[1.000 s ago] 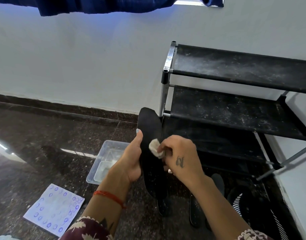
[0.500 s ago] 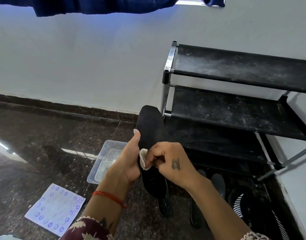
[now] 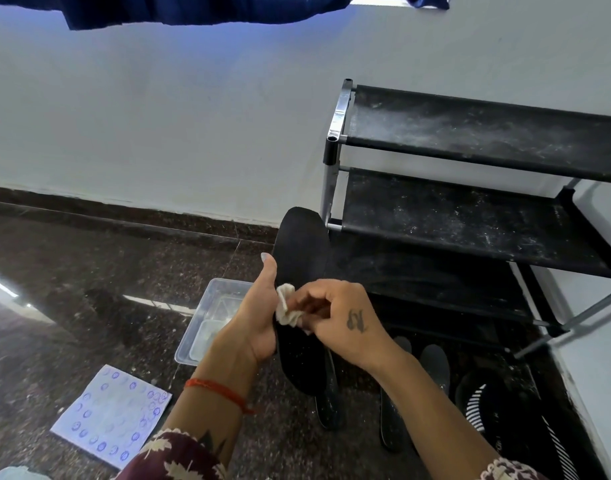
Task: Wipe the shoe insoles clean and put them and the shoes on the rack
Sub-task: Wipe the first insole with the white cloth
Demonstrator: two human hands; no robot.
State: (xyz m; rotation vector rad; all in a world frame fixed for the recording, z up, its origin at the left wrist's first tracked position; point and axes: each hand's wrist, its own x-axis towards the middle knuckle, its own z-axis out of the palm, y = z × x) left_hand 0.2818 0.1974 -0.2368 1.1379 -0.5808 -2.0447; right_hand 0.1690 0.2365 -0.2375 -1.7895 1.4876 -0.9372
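Observation:
My left hand [image 3: 253, 320] grips a black insole [image 3: 302, 251] by its left edge and holds it upright in front of me, toe end up. My right hand [image 3: 342, 320] pinches a small crumpled white cloth [image 3: 286, 304] against the middle of the insole, near my left thumb. More black insoles [image 3: 388, 420] lie on the dark floor below my arms. A black shoe with white stripes [image 3: 484, 407] sits at the lower right. The black shoe rack [image 3: 470, 216] stands to the right against the white wall, its dusty shelves bare.
A clear plastic container [image 3: 210, 320] sits on the floor behind my left wrist. A sheet with blue circular prints [image 3: 113, 414] lies at the lower left. Dark blue fabric [image 3: 193, 8] hangs at the top of the view.
My right hand has slid the cloth from the insole's right side leftwards to its left edge by my thumb. The insole has shifted slightly upward.

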